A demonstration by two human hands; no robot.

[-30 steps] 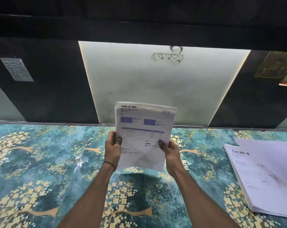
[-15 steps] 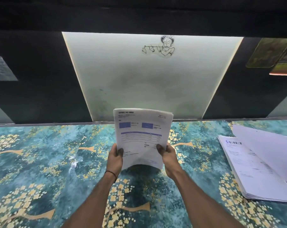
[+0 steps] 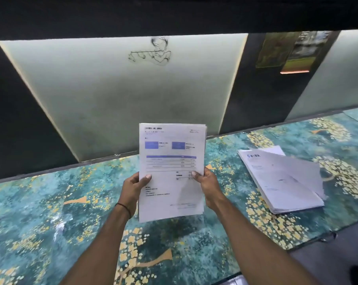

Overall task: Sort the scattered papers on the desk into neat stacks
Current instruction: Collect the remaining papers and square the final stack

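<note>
I hold a bundle of white printed papers (image 3: 170, 182) upright above the desk; the top sheet shows blue boxes and a table. My left hand (image 3: 132, 188) grips the bundle's left edge, thumb on the front. My right hand (image 3: 207, 184) grips the right edge the same way. The sheets' edges line up closely. A second pile of white papers (image 3: 280, 179) lies flat on the desk to the right, with a few sheets skewed on top.
The desk (image 3: 50, 212) is covered in a teal cloth with yellow blossoms. A pale lit wall panel (image 3: 116, 95) and dark panels stand behind it. The desk's front right edge (image 3: 309, 241) drops to a grey floor.
The bundle's sheets have drawn together into a tidier block. My view has turned left and tilted, so the pile on the right now sits closer to the centre.
</note>
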